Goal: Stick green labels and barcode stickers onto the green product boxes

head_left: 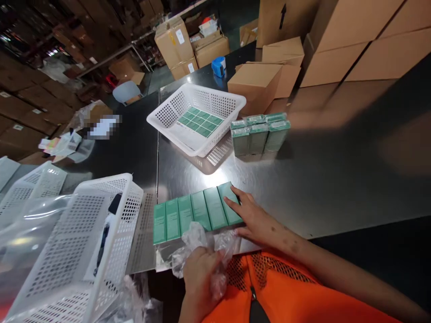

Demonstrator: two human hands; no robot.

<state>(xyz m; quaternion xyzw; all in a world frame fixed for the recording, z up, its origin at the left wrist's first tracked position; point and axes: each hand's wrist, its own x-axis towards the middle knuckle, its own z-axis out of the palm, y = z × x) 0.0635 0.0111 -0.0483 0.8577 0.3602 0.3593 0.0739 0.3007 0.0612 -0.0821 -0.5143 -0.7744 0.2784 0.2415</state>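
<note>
A white perforated basket [125,224] stands at the left. To its right, a row of six green boxes [200,208] rests near the front edge of the desk [336,170]. The left hand [202,271] is closed around crumpled clear film [194,235] before the row. The right hand [248,215] is spread, fingers touching the rightmost box. Farther right and back stands a wrapped pack [259,138] of boxes.
</note>
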